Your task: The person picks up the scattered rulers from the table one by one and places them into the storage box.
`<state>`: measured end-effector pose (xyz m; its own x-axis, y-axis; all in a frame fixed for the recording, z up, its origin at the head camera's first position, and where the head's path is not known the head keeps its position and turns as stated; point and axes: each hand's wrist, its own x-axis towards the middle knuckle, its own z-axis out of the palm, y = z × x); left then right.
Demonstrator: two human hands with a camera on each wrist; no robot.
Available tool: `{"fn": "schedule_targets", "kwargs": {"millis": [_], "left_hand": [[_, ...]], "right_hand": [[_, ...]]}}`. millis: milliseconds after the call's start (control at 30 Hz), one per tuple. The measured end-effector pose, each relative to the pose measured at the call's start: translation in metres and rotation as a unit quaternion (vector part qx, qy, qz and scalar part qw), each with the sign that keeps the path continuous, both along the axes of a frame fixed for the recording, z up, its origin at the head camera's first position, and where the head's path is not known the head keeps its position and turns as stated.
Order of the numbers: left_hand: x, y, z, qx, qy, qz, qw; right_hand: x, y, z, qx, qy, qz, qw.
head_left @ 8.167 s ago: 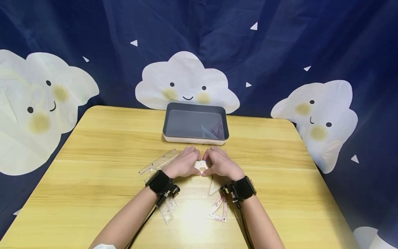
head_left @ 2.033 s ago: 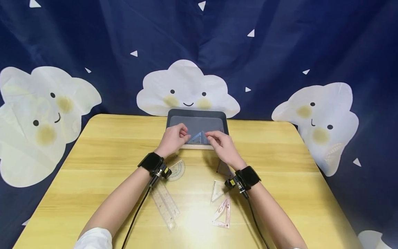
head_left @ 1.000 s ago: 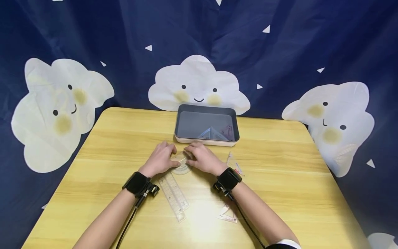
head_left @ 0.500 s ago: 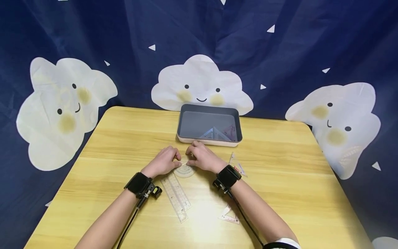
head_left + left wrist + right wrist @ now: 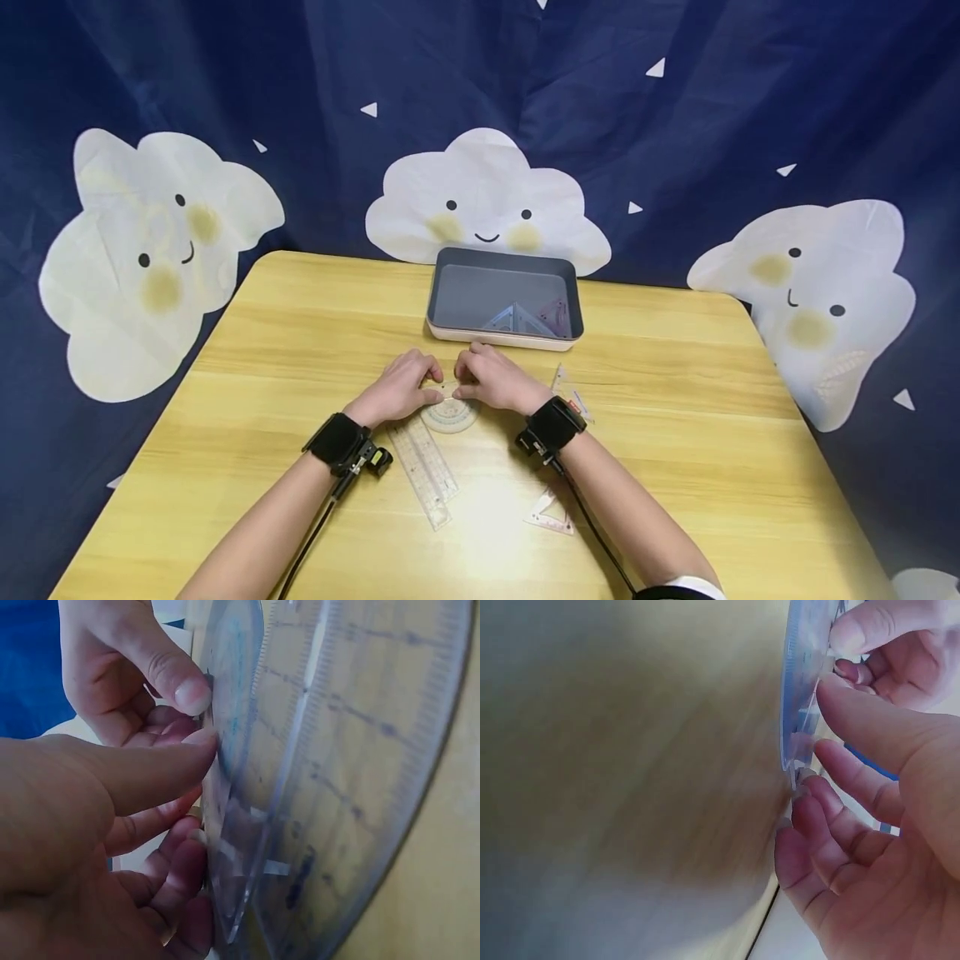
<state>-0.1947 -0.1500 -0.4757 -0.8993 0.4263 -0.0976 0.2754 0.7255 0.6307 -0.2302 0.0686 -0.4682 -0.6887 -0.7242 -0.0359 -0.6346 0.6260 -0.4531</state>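
- your left hand [image 5: 397, 392] and right hand [image 5: 491, 385] meet at the middle of the wooden table [image 5: 225, 367], both closed on the straight edge of a clear protractor [image 5: 448, 414].
- in the left wrist view, your left thumb and curled fingers [image 5: 161, 859] pinch the protractor's [image 5: 337, 787] edge, with the right hand's thumb [image 5: 161, 671] pressing the same edge just above.
- in the right wrist view, your right fingers [image 5: 832, 825] curl round the rim of the protractor [image 5: 799, 697], which stands tilted up off the tabletop on that side; the left hand's fingertips [image 5: 870, 630] hold it from the far end.
- the protractor lies between the two hands, its curved side toward you, just in front of the grey tray [image 5: 450, 260].
- inside the tray rest two clear set squares [image 5: 517, 321], toward its right end.
- a clear ruler [image 5: 423, 471] lies just below the protractor, slanting toward you beside the left wrist.
- a small set square [image 5: 572, 396] sits just right of your right wrist; another triangle [image 5: 549, 515] lies nearer you, partly under the right forearm.
- a dark blue cloud-print curtain [image 5: 675, 108] hangs behind the table.
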Motion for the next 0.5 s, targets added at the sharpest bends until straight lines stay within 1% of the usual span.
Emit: {"fn": "schedule_targets", "kwargs": {"millis": [167, 300, 400, 500], "left_hand": [[-0.005, 0.005, 0.004, -0.014, -0.001, 0.007, 0.9999], [-0.007, 0.012, 0.008, -0.036, 0.013, 0.009, 0.9992], [-0.009, 0.017, 0.006, -0.056, 0.035, 0.001, 0.9978], [-0.013, 0.018, 0.004, -0.067, 0.046, -0.02, 0.9965]], "right_hand": [[0.004, 0.006, 0.003, -0.003, -0.002, -0.017, 1.0], [0.007, 0.01, 0.004, -0.003, -0.011, -0.024, 1.0], [0.007, 0.013, 0.003, 0.0, -0.01, -0.034, 0.999], [0.005, 0.015, 0.0, -0.004, -0.016, -0.058, 0.998]]}}
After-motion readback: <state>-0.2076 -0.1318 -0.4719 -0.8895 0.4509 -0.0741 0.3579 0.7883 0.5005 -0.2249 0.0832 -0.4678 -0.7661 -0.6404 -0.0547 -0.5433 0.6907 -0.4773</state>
